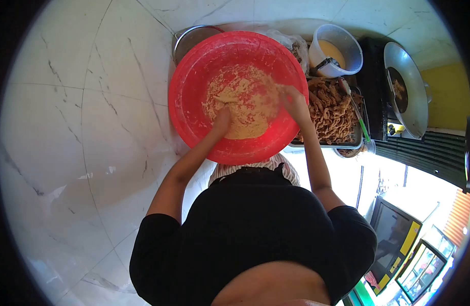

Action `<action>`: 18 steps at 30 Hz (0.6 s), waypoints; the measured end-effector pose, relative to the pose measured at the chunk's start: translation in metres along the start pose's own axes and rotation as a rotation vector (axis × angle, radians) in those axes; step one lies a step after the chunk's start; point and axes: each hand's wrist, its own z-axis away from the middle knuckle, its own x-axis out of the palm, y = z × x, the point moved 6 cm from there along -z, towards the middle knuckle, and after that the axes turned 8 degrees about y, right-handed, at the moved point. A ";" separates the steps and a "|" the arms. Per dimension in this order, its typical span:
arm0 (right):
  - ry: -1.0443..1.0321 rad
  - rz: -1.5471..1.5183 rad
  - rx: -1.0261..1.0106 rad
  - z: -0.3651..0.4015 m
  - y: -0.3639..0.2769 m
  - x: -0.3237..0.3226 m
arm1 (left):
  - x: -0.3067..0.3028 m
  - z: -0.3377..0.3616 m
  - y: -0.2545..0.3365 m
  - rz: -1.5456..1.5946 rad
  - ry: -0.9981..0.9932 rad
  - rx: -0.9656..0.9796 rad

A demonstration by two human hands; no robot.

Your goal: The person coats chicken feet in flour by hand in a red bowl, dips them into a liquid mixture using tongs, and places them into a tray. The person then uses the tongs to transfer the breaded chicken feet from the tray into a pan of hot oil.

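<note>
The crumbly dough (242, 109) lies mid-basin in the red basin (194, 120), beside the tray (319, 145). The left hand (222, 120) is buried and the right hand (295, 102) loosely curled, probably pressing from opposite sides; neither grip is clear.

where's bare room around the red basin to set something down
Bare: the wide marble floor left of the red basin. Crowded: its right side, where the tray of fried strips, white bucket and wok sit close together; a metal pot stands behind it. The left hand and right hand are in the basin's dough.
</note>
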 end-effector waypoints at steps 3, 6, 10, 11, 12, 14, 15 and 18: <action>-0.023 0.036 0.022 -0.001 -0.001 -0.001 | 0.025 0.008 0.021 0.035 -0.103 0.078; -0.029 0.038 0.032 0.000 0.000 0.000 | 0.070 0.021 0.054 -0.104 -0.383 0.170; -0.019 0.041 0.027 0.000 -0.002 -0.001 | 0.046 0.033 0.097 0.096 -0.374 0.118; -0.018 0.045 0.028 0.000 -0.001 -0.001 | 0.042 0.032 0.101 0.168 -0.440 0.103; -0.019 0.030 0.031 0.000 -0.001 -0.001 | 0.041 0.031 0.104 0.240 -0.506 0.087; -0.018 0.017 0.034 -0.001 -0.001 -0.001 | 0.067 0.017 0.082 0.347 -0.529 0.094; -0.015 0.019 0.039 -0.001 -0.001 -0.001 | 0.075 0.010 0.074 0.454 -0.550 0.098; -0.004 0.020 0.063 -0.002 -0.005 -0.002 | 0.052 -0.014 0.053 0.249 -0.394 0.097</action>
